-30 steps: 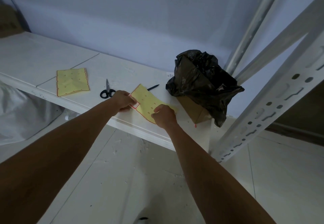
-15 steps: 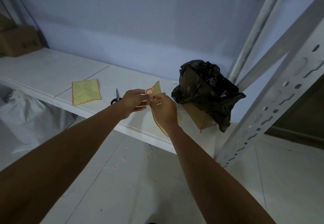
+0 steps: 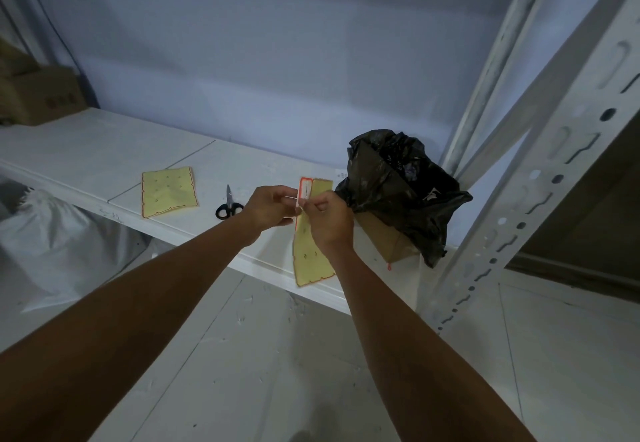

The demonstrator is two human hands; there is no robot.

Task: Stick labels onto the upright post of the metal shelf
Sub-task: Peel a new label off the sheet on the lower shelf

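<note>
Shelf board (image 3: pixel 86 151): white and flat, with a thin seam line across it; it meets the slotted post (image 3: pixel 540 196) at its right end.
Black bag (image 3: pixel 401 185): crumpled over a brown box (image 3: pixel 384 237), standing on the board's right end, just beside the post.
Scissors (image 3: pixel 228 205): black-handled, lying flat left of the bag.
Yellow sheet (image 3: pixel 168 190): red-edged backing paper, flat, further left of the bag than the scissors.
Cardboard boxes (image 3: pixel 38 95): at the board's far left end, well apart from the bag.
</note>
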